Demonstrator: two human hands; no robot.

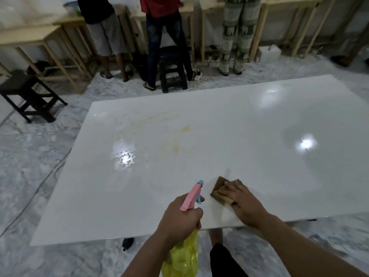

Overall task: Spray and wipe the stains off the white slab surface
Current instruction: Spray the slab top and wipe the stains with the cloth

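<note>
A glossy white slab (229, 126) fills the middle of the head view. Yellowish stains (179, 134) and wet droplets lie on its far left part. My left hand (179, 218) grips a spray bottle (191, 194) with a pink head, blue nozzle and yellow body, nozzle aimed out over the slab from its near edge. My right hand (243, 200) rests flat on a brown sponge (218, 189) that lies on the slab near the front edge.
Three people stand at wooden benches (36, 35) beyond the slab, backs turned. A black plastic stool (172, 70) sits behind one of them, a dark wooden stool (28, 96) at far left. Marble floor (36, 156) surrounds the slab.
</note>
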